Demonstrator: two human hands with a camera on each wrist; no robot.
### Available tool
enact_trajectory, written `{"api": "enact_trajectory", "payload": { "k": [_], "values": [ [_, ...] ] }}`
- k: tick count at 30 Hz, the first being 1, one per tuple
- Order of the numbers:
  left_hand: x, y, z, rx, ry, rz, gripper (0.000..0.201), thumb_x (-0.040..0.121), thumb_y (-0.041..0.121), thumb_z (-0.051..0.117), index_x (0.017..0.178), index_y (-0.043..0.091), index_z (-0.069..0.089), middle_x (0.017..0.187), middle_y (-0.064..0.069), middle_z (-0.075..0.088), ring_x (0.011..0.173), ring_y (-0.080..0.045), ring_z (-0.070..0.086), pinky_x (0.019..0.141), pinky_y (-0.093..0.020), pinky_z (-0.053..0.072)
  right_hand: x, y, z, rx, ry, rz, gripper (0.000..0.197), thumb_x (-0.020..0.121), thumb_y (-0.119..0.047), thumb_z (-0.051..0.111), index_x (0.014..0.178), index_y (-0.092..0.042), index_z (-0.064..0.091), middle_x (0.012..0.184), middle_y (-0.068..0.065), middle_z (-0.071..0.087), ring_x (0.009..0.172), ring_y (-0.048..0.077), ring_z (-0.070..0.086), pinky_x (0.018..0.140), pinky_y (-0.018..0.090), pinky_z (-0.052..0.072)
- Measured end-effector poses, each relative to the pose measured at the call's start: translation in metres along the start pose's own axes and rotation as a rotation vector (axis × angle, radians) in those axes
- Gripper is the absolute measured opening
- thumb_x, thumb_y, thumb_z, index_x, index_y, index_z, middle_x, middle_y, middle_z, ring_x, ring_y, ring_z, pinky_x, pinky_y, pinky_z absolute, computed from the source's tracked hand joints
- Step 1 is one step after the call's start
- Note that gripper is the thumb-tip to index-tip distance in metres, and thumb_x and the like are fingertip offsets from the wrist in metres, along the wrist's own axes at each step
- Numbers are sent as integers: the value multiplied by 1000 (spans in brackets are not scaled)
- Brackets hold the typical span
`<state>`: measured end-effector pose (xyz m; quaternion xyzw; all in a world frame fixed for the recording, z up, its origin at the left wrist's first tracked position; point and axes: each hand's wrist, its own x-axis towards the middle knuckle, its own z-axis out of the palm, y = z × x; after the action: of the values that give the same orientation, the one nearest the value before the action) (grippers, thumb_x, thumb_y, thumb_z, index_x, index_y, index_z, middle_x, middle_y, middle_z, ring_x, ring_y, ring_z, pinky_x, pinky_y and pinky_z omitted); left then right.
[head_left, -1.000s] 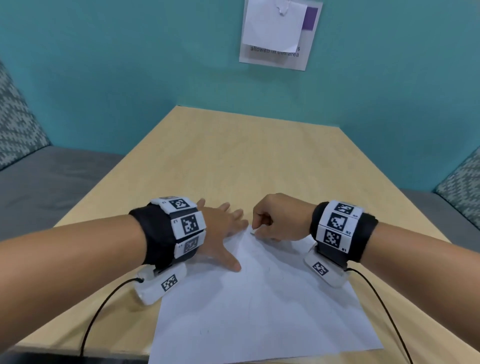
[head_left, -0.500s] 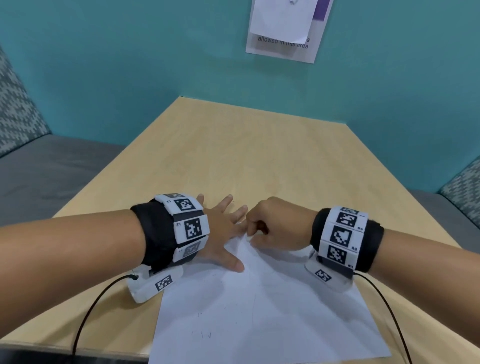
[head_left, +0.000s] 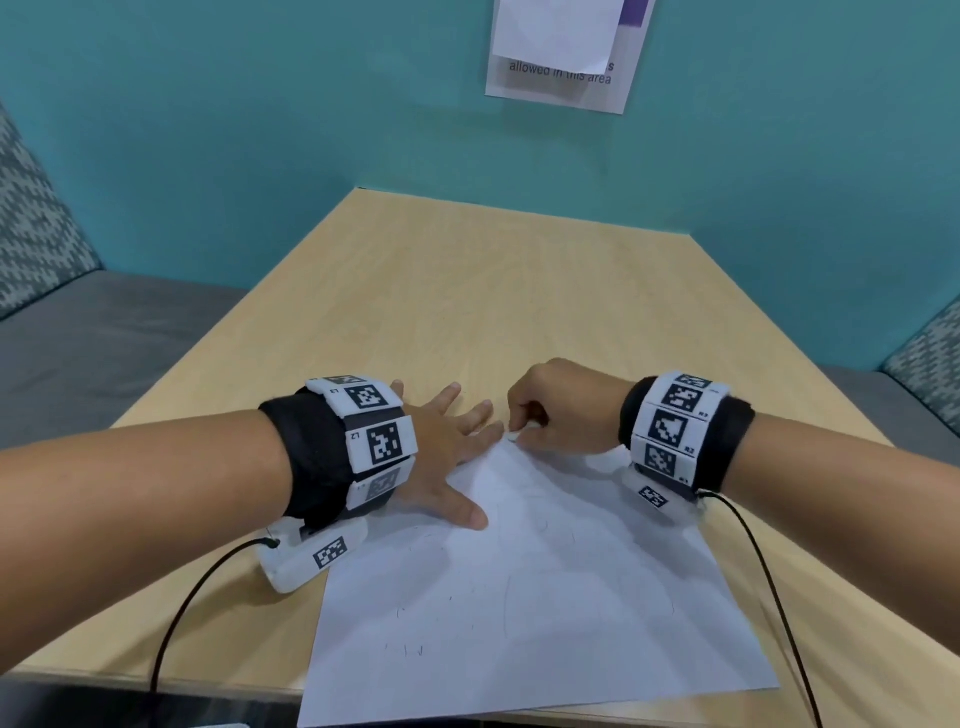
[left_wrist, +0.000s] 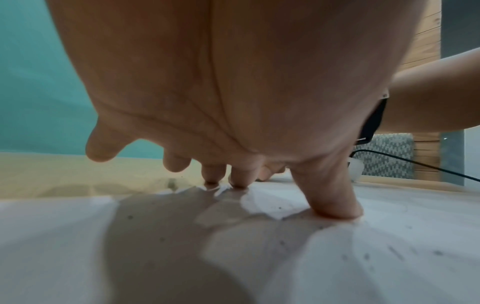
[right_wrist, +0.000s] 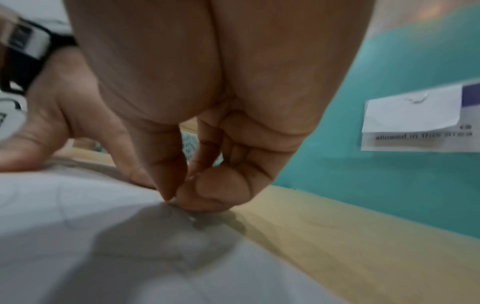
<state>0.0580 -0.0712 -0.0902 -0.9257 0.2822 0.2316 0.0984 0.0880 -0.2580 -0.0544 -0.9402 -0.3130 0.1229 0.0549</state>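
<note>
A white sheet of paper (head_left: 545, 597) with faint pencil marks lies on the light wooden table (head_left: 467, 291), close to its near edge. My left hand (head_left: 467, 457) lies flat with spread fingers on the sheet's far left part. In the left wrist view its thumb (left_wrist: 335, 203) and fingertips press the paper (left_wrist: 389, 257). My right hand (head_left: 524, 431) is curled at the sheet's far corner. Its thumb and forefinger pinch a small white eraser-like piece (head_left: 515, 435) against the paper (right_wrist: 78, 246). In the right wrist view the fingertips (right_wrist: 166, 191) hide that piece.
A paper notice (head_left: 566, 52) hangs on the teal wall behind the table. Grey benches (head_left: 78, 353) with patterned cushions (head_left: 930, 364) flank the table. Black cables (head_left: 769, 597) trail from both wrist cameras toward the near edge. Beyond the hands the tabletop is bare wood.
My right hand slid left until it met the left fingertips, then drew back a little to the right. The left hand stayed pressed on the paper.
</note>
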Motion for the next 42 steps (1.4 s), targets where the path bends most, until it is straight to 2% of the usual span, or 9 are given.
{"api": "enact_trajectory", "payload": {
  "k": [6, 11, 15, 20, 26, 32, 37, 40, 42],
  "values": [
    [-3, 2, -3, -45, -5, 7, 88, 85, 77, 44, 154, 48, 0, 162, 13, -25, 149, -27, -25, 110, -74, -2, -18, -27, 15, 25, -53, -174, 9, 83, -14, 64, 88, -11, 70, 65, -11, 55, 54, 1, 48, 53, 10, 36],
    [-1, 2, -4, -1, -28, -11, 100, 82, 81, 41, 154, 40, -15, 161, 12, -27, 149, -27, -25, 110, -75, 1, -11, -10, 8, 24, -3, -84, 11, 82, -16, 63, 89, -12, 71, 76, -3, 67, 63, 11, 55, 62, 24, 46],
    [-4, 2, -4, -28, -9, 9, 91, 83, 80, 43, 154, 48, -4, 162, 10, -25, 148, -29, -25, 109, -75, 0, -22, -29, 15, 55, -85, -176, 11, 83, -15, 64, 91, -14, 70, 64, -16, 54, 55, 0, 48, 55, 10, 38],
    [-4, 2, -4, 13, -18, -31, 104, 82, 82, 40, 156, 34, -15, 161, 12, -26, 149, -26, -25, 111, -73, 2, -12, 15, -1, 12, 5, 37, 12, 84, -23, 66, 88, -13, 71, 73, -5, 61, 63, 10, 51, 59, 21, 41],
    [-5, 15, -17, 3, -13, 3, 95, 91, 67, 46, 157, 31, -11, 161, 10, -27, 149, -22, -26, 115, -68, 1, -13, 17, 2, 33, 16, 51, 11, 84, -23, 67, 89, -14, 71, 66, -12, 55, 59, 3, 48, 54, 15, 36],
    [0, 13, -13, -28, 16, 44, 91, 90, 70, 45, 156, 38, -9, 161, 10, -26, 148, -23, -27, 114, -69, -2, -16, 10, 6, 9, 22, 24, 3, 85, -22, 65, 82, -20, 65, 65, -16, 49, 57, 1, 46, 61, 22, 37],
    [0, 8, -5, -88, 90, 83, 72, 87, 72, 47, 151, 45, 27, 163, 12, -22, 147, -24, -31, 111, -73, -2, -22, -22, 12, 77, -104, -111, 9, 84, -19, 65, 90, -13, 69, 66, -14, 54, 59, 5, 50, 57, 17, 41],
    [2, 7, -6, -46, 46, 69, 94, 84, 78, 45, 155, 46, -7, 162, 10, -26, 146, -25, -31, 110, -75, -2, -12, -5, -1, -8, -72, -11, 8, 84, -18, 63, 84, -12, 68, 63, -10, 54, 56, 8, 49, 57, 26, 41],
    [3, 7, -6, -59, 41, 61, 98, 84, 78, 47, 154, 45, -13, 162, 10, -26, 146, -26, -30, 109, -76, -4, -10, -1, -2, -13, -50, 22, 5, 84, -18, 62, 85, -15, 67, 63, -10, 54, 56, 6, 48, 60, 26, 41]
  ]
}}
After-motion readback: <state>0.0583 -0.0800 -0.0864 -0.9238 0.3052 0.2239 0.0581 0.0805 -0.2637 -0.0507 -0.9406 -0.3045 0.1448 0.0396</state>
